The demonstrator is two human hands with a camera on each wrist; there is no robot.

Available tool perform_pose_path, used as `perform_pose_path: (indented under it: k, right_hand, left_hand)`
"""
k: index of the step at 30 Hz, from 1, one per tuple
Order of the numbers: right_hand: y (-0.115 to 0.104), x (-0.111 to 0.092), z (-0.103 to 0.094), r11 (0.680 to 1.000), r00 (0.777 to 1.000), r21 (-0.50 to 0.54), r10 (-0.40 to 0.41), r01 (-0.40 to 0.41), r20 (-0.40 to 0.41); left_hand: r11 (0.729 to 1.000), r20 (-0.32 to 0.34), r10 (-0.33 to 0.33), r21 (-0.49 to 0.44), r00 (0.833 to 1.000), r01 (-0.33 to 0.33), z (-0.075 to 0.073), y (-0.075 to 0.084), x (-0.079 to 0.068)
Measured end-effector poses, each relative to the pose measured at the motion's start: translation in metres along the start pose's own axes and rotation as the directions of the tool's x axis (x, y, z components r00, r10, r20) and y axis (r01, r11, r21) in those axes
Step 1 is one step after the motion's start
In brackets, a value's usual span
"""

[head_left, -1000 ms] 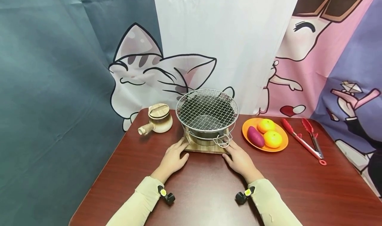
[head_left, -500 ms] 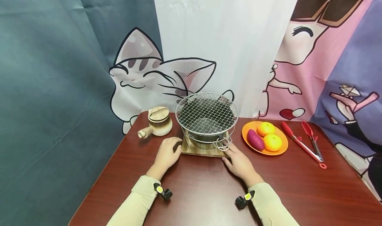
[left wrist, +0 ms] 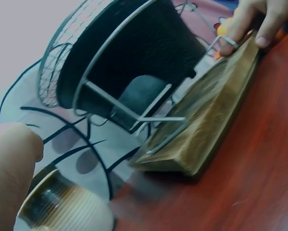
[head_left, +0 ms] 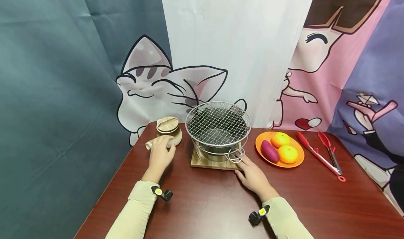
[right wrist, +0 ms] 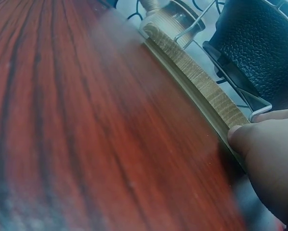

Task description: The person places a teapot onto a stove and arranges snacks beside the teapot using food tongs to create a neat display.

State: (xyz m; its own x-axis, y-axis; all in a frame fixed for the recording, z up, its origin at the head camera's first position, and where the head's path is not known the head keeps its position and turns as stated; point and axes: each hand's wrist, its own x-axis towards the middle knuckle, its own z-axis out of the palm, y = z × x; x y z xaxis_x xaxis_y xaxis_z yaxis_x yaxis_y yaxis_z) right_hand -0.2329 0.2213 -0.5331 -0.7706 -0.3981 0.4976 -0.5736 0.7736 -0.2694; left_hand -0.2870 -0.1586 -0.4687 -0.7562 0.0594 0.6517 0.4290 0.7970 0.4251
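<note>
The left hand (head_left: pixel 161 154), loosely relaxed, is just before the lidded pot (head_left: pixel 177 136) and covers part of its handle (head_left: pixel 148 145); whether it touches, I cannot tell. The right hand (head_left: pixel 253 176), with extended fingers, touches the wooden board (head_left: pixel 214 164) under the grill (head_left: pixel 217 123); its fingertips are partly hidden.

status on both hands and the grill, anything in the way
Left hand at lidded pot, contact unclear. Right hand on wooden base, front corner. Grill upright on base. No obstruction seen.

silver cross-hatched grill (head_left: pixel 217 123), brown wood-grained board (head_left: pixel 214 164), cream-and-brown pot (head_left: pixel 177 137), orange plate (head_left: pixel 300 154), red-brown table (head_left: pixel 205 204)
</note>
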Motion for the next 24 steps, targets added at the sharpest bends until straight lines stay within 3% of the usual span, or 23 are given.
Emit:
perform_pose_path:
  k: [7,15,24]
  right_hand:
    - [0.002,-0.001,0.002,0.999,0.999,-0.017,-0.03,0.03,-0.034]
    - [0.0,-0.002,0.004,0.999,0.999,-0.03,-0.03,0.029,-0.028]
    - [-0.001,-0.003,0.003,0.999,0.999,-0.027,-0.018,0.017,-0.027]
  left_hand:
    - [0.99,0.041,-0.136,0.03,0.99,0.135,-0.006,-0.018,0.006]
    - [0.962,0.076,-0.262,0.098,0.962,0.254,-0.011,-0.037,0.01]
    - [0.922,0.137,-0.372,0.167,0.918,0.348,-0.016,-0.052,0.017]
